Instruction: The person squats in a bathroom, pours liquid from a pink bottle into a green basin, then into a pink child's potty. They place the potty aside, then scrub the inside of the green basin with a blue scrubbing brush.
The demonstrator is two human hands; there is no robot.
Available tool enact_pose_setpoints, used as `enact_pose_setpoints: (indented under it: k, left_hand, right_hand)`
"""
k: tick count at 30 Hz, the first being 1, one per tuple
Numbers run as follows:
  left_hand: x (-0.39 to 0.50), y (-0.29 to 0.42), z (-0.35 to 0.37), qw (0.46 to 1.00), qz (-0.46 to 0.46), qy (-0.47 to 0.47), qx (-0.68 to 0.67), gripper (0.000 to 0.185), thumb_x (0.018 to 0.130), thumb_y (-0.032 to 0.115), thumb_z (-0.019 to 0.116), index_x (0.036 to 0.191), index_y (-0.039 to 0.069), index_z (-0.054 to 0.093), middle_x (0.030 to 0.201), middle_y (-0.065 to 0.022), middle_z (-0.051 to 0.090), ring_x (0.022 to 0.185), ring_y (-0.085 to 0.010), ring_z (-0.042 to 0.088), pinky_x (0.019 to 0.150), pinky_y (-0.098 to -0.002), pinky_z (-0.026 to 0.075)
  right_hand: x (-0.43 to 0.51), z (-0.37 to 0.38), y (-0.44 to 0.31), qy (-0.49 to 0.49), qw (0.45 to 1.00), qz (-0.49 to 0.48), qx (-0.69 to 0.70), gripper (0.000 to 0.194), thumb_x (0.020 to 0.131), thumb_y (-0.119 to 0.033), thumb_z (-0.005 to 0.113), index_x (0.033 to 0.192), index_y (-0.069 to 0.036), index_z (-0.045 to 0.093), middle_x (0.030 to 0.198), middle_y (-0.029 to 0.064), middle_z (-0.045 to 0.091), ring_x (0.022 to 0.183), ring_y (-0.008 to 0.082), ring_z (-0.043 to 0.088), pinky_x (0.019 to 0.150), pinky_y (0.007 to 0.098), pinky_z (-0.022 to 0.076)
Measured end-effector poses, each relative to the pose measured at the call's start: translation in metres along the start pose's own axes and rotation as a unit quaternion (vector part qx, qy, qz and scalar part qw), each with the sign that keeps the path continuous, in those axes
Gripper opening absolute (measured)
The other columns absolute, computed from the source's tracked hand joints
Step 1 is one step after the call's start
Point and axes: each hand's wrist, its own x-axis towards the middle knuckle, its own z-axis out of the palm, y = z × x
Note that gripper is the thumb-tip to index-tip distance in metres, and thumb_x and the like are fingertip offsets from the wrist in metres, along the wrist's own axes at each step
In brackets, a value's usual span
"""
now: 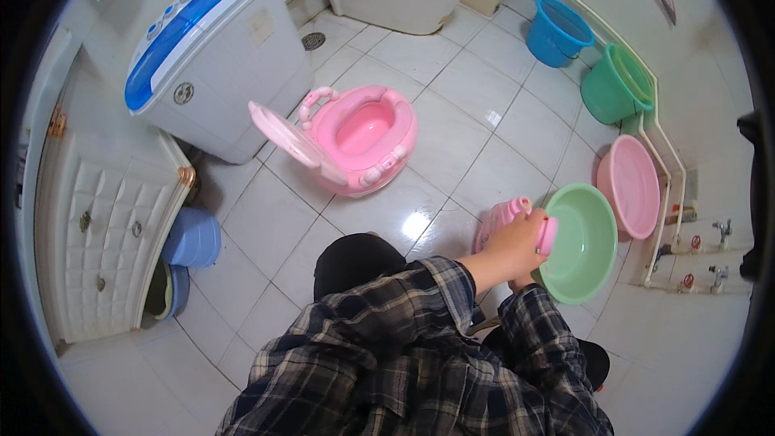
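My left hand (511, 251) reaches from a plaid sleeve and curls around a pink cap (547, 236) beside the green basin. A pink plastic bottle (493, 223) with a loop handle shows just behind that hand. Whether the cap sits on the bottle is hidden by my fingers. My right hand (522, 281) is below the left one, mostly covered by it and by the cuff, so its grip cannot be made out. The light green plastic basin (581, 254) stands on the floor, with some shine on its bottom.
A pink child's potty (387, 178) with raised lid stands ahead on white floor tiles. Along the right wall are a pink basin (629, 188), a green bucket (605, 94), a blue bucket (548, 42) and taps (720, 230). A washing machine (236, 72) and cabinet (109, 242) stand left.
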Motion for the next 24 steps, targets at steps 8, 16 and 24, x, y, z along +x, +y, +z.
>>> enact_pose_setpoints:
  k: [8, 16, 24]
  left_hand:
    - [0.007, -0.003, -0.033, 0.994, -0.011, 0.072, -0.079, 0.067, 0.076, 0.021, 0.075, 0.129, 0.009, 0.036, 0.118, -0.0234, 0.050, 0.107, -0.0417, 0.055, 0.086, -0.0453, 0.049]
    - [0.008, -0.012, -0.064, 0.975, 0.010, 0.199, -0.100, 0.065, 0.077, 0.018, 0.074, 0.128, 0.006, 0.036, 0.120, -0.0245, 0.049, 0.105, -0.0428, 0.056, 0.087, -0.0475, 0.047]
    - [0.000, -0.010, -0.093, 0.959, -0.030, 0.223, -0.170, 0.069, 0.078, 0.018, 0.072, 0.133, 0.006, 0.032, 0.125, -0.0257, 0.045, 0.108, -0.0443, 0.054, 0.088, -0.0479, 0.047]
  right_hand:
    - [0.047, 0.004, -0.054, 0.032, 0.966, -0.044, -0.253, 0.045, 0.072, -0.027, 0.073, 0.113, -0.010, 0.062, 0.106, 0.0130, 0.066, 0.097, 0.0298, 0.064, 0.082, 0.0385, 0.0495]
    - [0.099, 0.079, -0.144, 0.014, 0.879, -0.135, -0.456, 0.040, 0.073, -0.032, 0.071, 0.106, -0.009, 0.064, 0.100, 0.0177, 0.068, 0.094, 0.0346, 0.065, 0.078, 0.0405, 0.0503]
    - [0.110, 0.143, -0.232, -0.063, 0.801, -0.107, -0.585, 0.033, 0.076, -0.022, 0.065, 0.100, 0.001, 0.066, 0.094, 0.0232, 0.068, 0.092, 0.0374, 0.066, 0.081, 0.0422, 0.0501]
